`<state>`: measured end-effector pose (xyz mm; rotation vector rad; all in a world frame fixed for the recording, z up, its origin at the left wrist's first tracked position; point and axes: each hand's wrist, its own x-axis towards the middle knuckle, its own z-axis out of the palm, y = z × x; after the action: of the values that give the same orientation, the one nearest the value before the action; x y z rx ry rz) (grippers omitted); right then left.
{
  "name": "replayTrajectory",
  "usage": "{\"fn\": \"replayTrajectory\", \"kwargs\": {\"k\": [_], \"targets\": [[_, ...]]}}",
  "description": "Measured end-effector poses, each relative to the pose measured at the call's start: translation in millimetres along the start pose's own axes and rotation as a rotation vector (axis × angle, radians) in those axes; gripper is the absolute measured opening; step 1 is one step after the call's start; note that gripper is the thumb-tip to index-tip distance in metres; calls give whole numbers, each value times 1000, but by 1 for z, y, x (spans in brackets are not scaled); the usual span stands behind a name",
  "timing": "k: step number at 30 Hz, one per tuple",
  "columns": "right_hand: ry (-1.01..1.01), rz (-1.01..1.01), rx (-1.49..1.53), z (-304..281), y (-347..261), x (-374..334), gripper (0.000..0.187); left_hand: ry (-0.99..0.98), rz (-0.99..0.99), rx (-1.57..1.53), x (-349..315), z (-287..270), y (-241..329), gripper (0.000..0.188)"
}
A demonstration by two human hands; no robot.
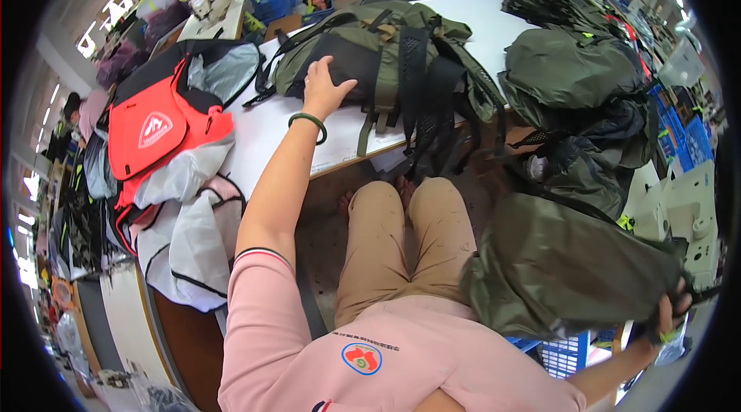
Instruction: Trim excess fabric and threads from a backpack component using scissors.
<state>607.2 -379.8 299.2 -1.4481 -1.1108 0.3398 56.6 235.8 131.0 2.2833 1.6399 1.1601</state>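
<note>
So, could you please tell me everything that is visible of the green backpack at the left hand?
The backpack looks made of olive-green fabric with a dark panel. It lies slumped on the white table, its black straps, partly mesh-like, hanging over the near edge. The left hand, thumb spread, appears to touch the dark panel. Whether anything is inside cannot be told.

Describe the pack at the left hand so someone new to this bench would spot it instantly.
Find the white table in front of the person. Lying at its middle, by the person's left hand, is an olive-and-black backpack. Broad black straps spill over the table's near edge, setting it apart from the coral-red bag to its left and the smoother olive bag to its right.
</note>
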Motion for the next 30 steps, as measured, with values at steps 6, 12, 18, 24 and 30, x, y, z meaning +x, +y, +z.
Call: {"fn": "replayTrajectory", "kwargs": {"k": [6,12,18,24,30], "targets": [[238,-316,-833,-93,-15,-104,25,-48,-303,71,39,17,4,102],[260,-4,-841,-94,-13,-111,19,-83,-444,34,49,7,-5,108],[241,243,-808,-88,0,-77,14,5,-347,-140,33,-4,2,47],[347,275,-482,25,8,9,8,654,-250,-906,20,-108,22,26],[-333,-3,-76,256,-8,111,31,860,-84,-992,-44,-215,115,47]]}}
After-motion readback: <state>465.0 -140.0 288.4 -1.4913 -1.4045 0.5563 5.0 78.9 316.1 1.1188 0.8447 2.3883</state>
